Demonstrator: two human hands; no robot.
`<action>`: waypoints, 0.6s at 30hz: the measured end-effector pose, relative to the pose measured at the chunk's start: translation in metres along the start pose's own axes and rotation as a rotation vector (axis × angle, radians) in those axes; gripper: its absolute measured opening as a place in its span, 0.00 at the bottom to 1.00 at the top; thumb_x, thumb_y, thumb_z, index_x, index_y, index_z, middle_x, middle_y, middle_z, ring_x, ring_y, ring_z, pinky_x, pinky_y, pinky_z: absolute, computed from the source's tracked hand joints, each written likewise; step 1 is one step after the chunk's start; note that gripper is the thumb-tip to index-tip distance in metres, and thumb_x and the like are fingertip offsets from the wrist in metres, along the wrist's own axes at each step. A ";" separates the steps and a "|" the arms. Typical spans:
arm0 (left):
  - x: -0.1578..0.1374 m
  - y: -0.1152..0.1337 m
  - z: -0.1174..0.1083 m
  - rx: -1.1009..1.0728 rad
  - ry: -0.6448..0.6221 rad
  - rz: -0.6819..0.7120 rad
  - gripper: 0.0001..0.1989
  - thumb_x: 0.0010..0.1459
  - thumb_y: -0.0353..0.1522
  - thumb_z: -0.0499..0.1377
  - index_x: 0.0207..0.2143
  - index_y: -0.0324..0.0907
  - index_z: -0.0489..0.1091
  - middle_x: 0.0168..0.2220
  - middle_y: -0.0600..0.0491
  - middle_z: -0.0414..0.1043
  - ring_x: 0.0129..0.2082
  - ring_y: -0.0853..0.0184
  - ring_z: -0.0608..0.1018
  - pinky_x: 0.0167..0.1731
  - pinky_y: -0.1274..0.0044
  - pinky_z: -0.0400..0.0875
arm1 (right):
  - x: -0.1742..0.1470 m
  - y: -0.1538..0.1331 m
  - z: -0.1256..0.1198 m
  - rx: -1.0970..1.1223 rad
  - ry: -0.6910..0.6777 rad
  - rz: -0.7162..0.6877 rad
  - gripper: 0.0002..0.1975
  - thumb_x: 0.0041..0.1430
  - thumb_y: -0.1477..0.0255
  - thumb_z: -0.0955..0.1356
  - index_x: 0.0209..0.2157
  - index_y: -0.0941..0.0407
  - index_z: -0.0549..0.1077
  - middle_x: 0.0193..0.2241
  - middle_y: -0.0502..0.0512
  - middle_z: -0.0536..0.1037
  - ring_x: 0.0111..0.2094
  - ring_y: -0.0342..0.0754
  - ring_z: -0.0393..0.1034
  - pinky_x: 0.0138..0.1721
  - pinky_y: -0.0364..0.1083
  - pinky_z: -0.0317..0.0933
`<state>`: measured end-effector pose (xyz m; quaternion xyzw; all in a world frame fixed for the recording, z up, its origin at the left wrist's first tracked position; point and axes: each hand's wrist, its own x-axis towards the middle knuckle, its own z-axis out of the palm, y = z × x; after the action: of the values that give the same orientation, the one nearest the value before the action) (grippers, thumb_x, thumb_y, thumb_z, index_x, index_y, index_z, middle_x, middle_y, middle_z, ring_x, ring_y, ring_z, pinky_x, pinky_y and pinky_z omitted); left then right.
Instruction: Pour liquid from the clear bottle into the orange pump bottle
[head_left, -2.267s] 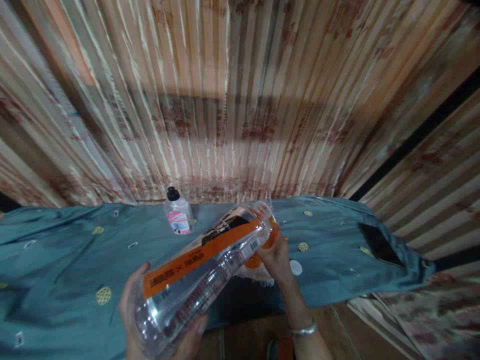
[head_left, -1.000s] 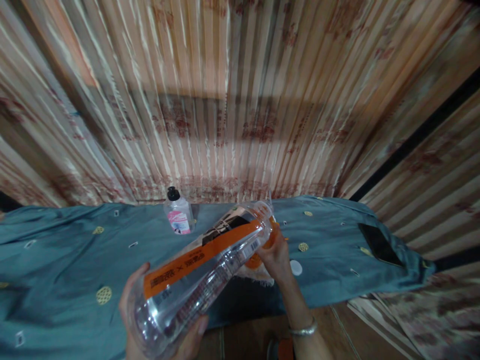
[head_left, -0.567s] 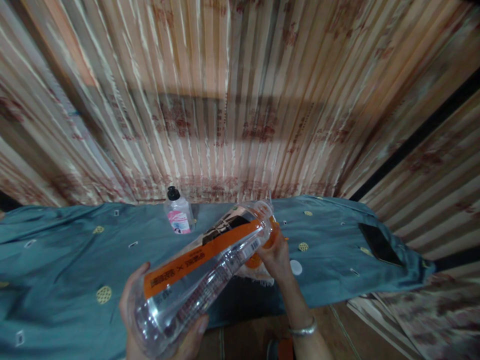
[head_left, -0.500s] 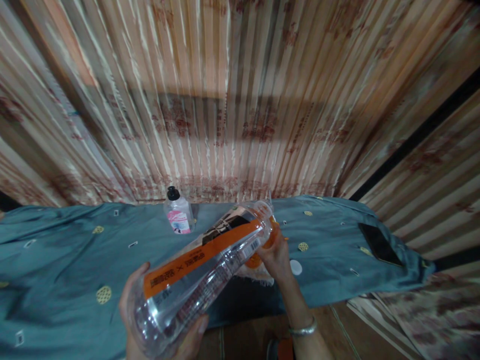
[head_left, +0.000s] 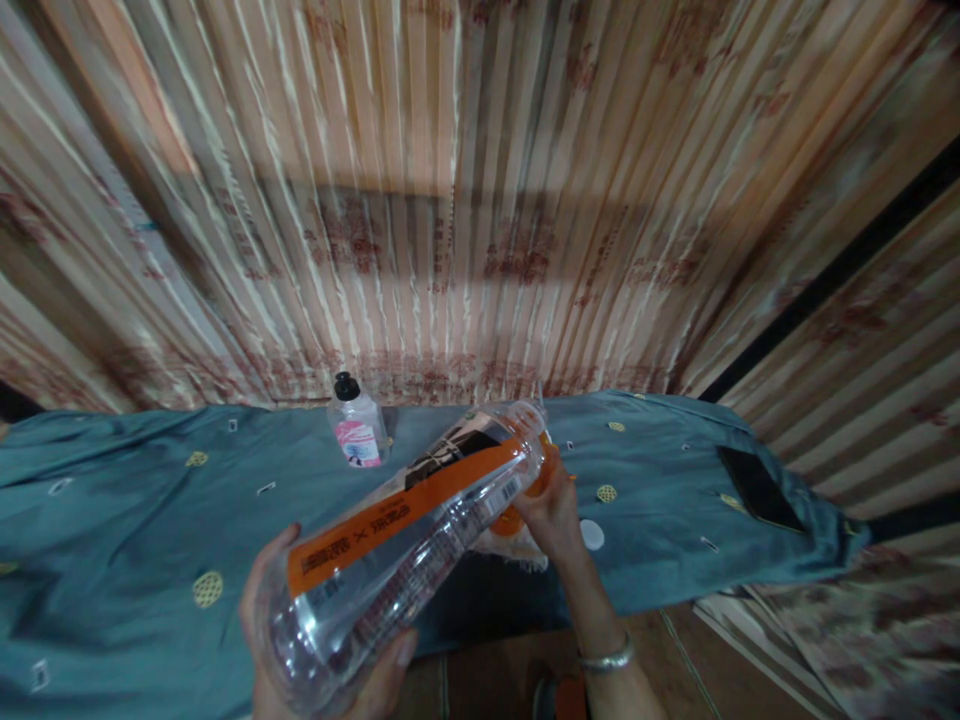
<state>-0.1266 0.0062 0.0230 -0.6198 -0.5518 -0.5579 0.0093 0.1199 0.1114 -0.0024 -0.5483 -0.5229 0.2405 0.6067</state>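
A big clear plastic bottle (head_left: 390,540) with an orange label lies tilted, neck pointing away from me. My left hand (head_left: 270,650) cups its base near the bottom of the view. My right hand (head_left: 551,510) grips the neck end, around an orange cap (head_left: 544,470) that is partly hidden by the fingers. A silver bracelet sits on my right wrist. Under the neck a pale frayed cloth (head_left: 510,545) lies on the table.
A teal cloth with small gold dots (head_left: 112,520) covers the table. A small bottle with a pink label and black cap (head_left: 356,435) stands at the back. A dark phone (head_left: 757,487) lies at the right end. Striped curtains hang behind.
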 end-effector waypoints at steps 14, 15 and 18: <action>-0.001 0.003 0.002 -0.004 -0.018 0.045 0.45 0.52 0.42 0.70 0.69 0.48 0.58 0.54 0.41 0.69 0.45 0.45 0.80 0.45 0.53 0.80 | -0.002 0.004 0.000 -0.039 -0.009 -0.024 0.27 0.47 0.66 0.75 0.50 0.55 0.72 0.42 0.59 0.85 0.42 0.59 0.82 0.43 0.56 0.78; -0.002 0.007 0.004 -0.017 0.031 -0.042 0.42 0.53 0.43 0.69 0.68 0.48 0.59 0.57 0.40 0.68 0.49 0.43 0.79 0.49 0.50 0.77 | -0.002 0.004 -0.001 -0.037 -0.013 -0.021 0.27 0.47 0.65 0.75 0.50 0.55 0.72 0.42 0.59 0.85 0.42 0.59 0.82 0.43 0.56 0.78; -0.004 0.020 0.009 -0.110 0.080 -0.210 0.43 0.53 0.48 0.68 0.68 0.45 0.59 0.58 0.39 0.67 0.52 0.43 0.77 0.55 0.48 0.72 | -0.001 0.002 -0.001 -0.033 -0.017 -0.007 0.28 0.46 0.65 0.75 0.50 0.56 0.72 0.42 0.60 0.85 0.42 0.59 0.82 0.42 0.55 0.77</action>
<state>-0.1058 0.0017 0.0285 -0.5356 -0.5814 -0.6094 -0.0612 0.1206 0.1104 -0.0045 -0.5544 -0.5337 0.2345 0.5940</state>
